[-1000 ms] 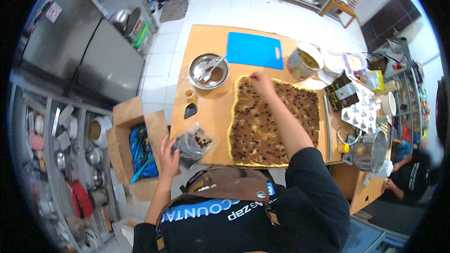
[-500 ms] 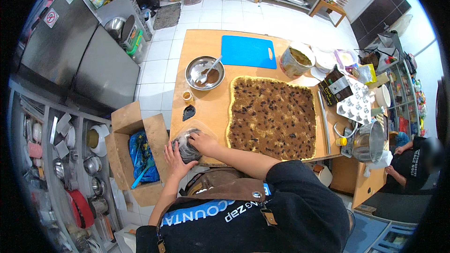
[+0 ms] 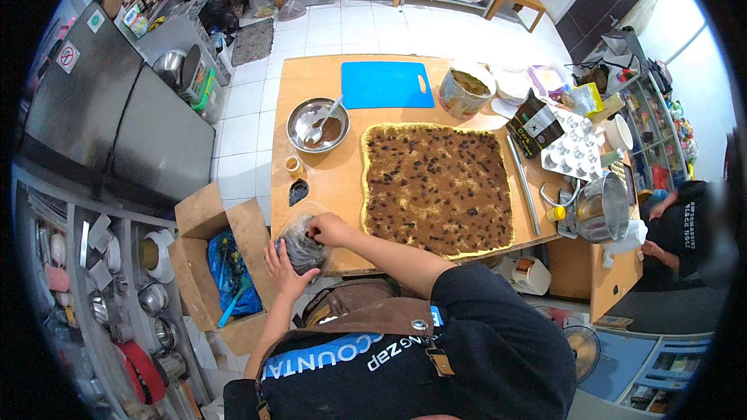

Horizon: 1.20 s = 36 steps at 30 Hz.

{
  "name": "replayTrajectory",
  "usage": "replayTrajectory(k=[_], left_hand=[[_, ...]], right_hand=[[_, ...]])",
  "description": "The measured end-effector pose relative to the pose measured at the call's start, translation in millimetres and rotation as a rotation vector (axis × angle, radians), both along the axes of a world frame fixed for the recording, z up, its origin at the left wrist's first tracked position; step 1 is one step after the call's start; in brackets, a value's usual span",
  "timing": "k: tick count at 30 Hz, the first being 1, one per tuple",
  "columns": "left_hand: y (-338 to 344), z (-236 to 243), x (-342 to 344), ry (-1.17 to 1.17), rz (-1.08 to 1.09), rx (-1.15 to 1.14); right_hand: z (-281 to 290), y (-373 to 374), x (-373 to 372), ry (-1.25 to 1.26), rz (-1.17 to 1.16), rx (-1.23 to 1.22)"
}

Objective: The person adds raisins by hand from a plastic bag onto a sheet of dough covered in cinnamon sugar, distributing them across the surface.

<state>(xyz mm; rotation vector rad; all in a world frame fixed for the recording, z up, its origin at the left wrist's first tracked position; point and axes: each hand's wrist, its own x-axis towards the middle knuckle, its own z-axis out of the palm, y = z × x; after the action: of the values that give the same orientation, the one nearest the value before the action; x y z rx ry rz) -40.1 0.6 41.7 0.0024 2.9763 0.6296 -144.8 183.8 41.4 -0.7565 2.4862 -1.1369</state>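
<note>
One plastic bag (image 3: 297,249) of dark pieces, at the near-left edge of the wooden table (image 3: 337,179), near a cardboard box (image 3: 191,276); strip of tabletop between bag and dotted dough sheet (image 3: 436,187), my right forearm (image 3: 393,257) across it. White-tiled floor (image 3: 237,140) around. My left hand (image 3: 289,271): fingers spread against the bag's side. My right hand (image 3: 330,230): fingers bunched at its top; whether pinching anything, I cannot tell.

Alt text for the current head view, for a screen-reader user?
A person's left hand cups a plastic bag with dark contents at the near-left edge of a wooden table; the right hand, curled, is at the bag's top. To the right lies a flat dough sheet covered with brown filling and dark bits, a blue cutting board beyond.
</note>
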Motion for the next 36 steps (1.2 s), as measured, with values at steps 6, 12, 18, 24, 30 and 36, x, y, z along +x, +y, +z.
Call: replayTrajectory(k=[6,12,18,24,30,36], left_hand=[[-1.4,-3.8,0.1,0.058,0.002,0.011],[-1.8,-3.2,2.5,0.036,0.019,0.014],[0.6,2.4,-2.2,0.016,-0.004,0.016],[-1.8,1.5,-0.1,0.019,0.005,0.020],[2.1,9.3,-1.9,-0.026,0.015,0.023],[0.1,6.3,-0.1,-0.014,0.032,-0.008]], right_hand=[[-1.0,83.5,-36.5,-0.608,-0.366,-0.613],[29.5,244.1,-101.5,-0.195,-0.884,-0.159],[3.0,307.9,-151.8,-0.150,-0.904,0.096],[2.0,302.6,-169.5,-0.035,-0.775,0.369],[3.6,293.7,-188.0,-0.150,-0.659,0.444],[5.5,263.6,-204.4,-0.028,-0.326,0.555]])
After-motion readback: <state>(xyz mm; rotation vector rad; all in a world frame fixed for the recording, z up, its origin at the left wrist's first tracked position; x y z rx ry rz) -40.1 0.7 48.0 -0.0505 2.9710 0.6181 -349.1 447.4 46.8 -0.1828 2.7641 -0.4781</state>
